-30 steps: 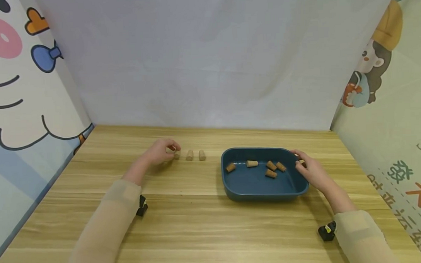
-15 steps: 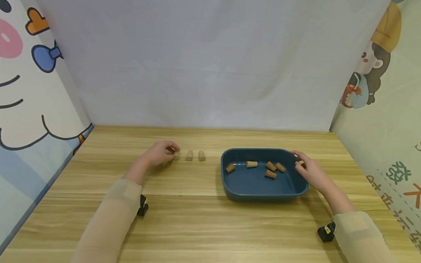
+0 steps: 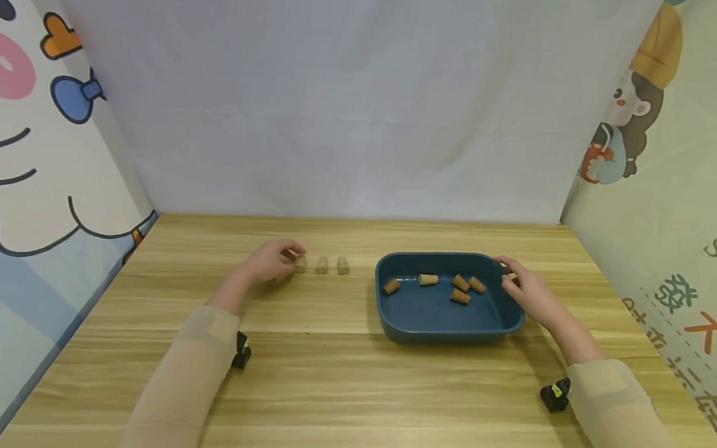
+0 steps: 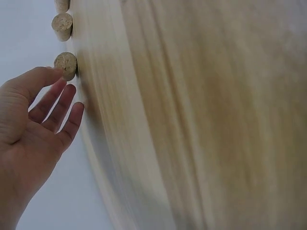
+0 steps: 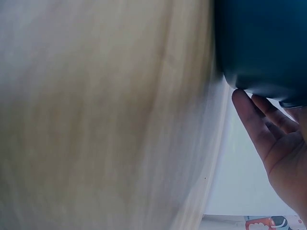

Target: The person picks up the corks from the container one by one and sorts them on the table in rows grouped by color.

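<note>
In the head view, my left hand [image 3: 271,260] is beside the leftmost of three pale tapered cork stoppers [image 3: 300,264] standing in a row. In the left wrist view, the thumb tip touches this stopper [image 4: 66,66], while the other fingers are loosely bent and apart from it. The middle stopper [image 3: 322,265] and the right stopper [image 3: 343,265] stand free. My right hand [image 3: 528,289] rests against the right end of a dark blue bin [image 3: 451,335]. In the right wrist view, nearly straight fingers [image 5: 252,115] touch the bin's outer wall [image 5: 268,52].
Inside the bin lie several loose corks, among them a pale stopper [image 3: 428,279] and a darker brown cork [image 3: 460,296]. A wood-grain table [image 3: 341,396] carries everything. A white cloth backdrop [image 3: 355,118] hangs behind, with printed cloth panels at both sides.
The left fingers appear to have loosened slightly, and more of the leftmost stopper shows. The right hand and the bin stay in place.
</note>
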Tool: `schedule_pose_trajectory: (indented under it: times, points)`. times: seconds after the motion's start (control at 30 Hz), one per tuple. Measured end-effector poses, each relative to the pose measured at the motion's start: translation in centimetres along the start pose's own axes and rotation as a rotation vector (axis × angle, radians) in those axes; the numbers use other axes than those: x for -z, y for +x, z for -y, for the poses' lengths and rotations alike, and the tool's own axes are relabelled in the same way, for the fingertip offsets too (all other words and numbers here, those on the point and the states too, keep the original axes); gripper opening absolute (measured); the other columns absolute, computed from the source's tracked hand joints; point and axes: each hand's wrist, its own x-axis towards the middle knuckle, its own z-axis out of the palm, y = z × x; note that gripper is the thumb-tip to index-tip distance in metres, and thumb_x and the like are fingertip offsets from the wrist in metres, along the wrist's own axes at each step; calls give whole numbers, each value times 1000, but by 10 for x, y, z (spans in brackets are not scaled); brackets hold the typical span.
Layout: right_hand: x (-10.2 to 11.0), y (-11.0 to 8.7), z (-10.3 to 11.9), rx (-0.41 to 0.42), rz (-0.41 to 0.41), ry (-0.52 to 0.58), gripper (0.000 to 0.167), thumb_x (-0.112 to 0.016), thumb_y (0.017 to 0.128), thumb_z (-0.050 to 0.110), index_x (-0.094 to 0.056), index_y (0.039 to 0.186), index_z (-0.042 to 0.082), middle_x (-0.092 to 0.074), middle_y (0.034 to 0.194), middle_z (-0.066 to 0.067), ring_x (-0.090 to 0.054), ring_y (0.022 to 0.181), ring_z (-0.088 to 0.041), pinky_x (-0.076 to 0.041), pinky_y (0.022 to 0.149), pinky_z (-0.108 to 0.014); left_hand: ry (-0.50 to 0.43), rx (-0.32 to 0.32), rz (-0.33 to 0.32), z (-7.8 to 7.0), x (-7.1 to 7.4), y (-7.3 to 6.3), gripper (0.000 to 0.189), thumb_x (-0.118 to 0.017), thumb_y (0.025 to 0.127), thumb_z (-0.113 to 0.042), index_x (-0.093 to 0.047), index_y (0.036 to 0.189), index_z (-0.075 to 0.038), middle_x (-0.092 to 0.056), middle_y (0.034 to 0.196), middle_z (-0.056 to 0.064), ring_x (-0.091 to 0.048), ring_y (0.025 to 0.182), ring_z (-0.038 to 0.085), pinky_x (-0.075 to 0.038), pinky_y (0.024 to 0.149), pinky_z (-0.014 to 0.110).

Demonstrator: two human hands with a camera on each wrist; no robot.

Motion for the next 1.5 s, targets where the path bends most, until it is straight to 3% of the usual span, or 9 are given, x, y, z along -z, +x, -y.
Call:
schedule_pose_trajectory:
  times: [0.33, 0.53, 0.8, 1.27, 1.5]
  points:
    - [0, 0, 0, 1, -5, -5, 45, -39, 100, 13, -34, 142, -1, -47, 126, -35, -61, 95, -42, -51, 69, -42, 23, -14, -49, -11, 3, -2, 44, -66, 88, -14, -54, 128, -1, -54, 130, 15, -49, 118, 34, -41, 100, 49]
    - [0, 0, 0, 4, -1, -17, 44, -39, 100, 13, -34, 142, -1, -48, 125, -35, -61, 94, -41, -50, 67, -41, 57, -65, -62, -22, 5, -3, 41, -62, 89, -11, -54, 128, -2, -54, 131, 15, -50, 118, 33, -41, 100, 50]
    - [0, -1, 1, -9, 3, -2, 45, -38, 100, 13, -33, 142, -1, -47, 127, -35, -60, 97, -42, -51, 70, -43, 125, -110, -58, -51, 9, -11, 42, -64, 89, -11, -54, 129, -4, -53, 132, 14, -48, 120, 33, -42, 99, 48]
    - [-1, 0, 0, 20, -21, 8, 44, -38, 100, 11, -35, 141, -2, -49, 125, -36, -62, 94, -42, -47, 64, -36, 276, -262, -138, -102, 2, -18, 40, -67, 88, -22, -59, 125, -8, -59, 125, 9, -52, 113, 26, -42, 98, 44]
    - [-1, -1, 1, 19, -20, 12, 44, -38, 100, 11, -35, 141, -2, -49, 125, -36, -62, 93, -42, -46, 63, -35, 246, -343, -183, -122, -8, -18, 40, -70, 86, -22, -60, 122, -9, -60, 121, 8, -53, 112, 25, -44, 96, 42]
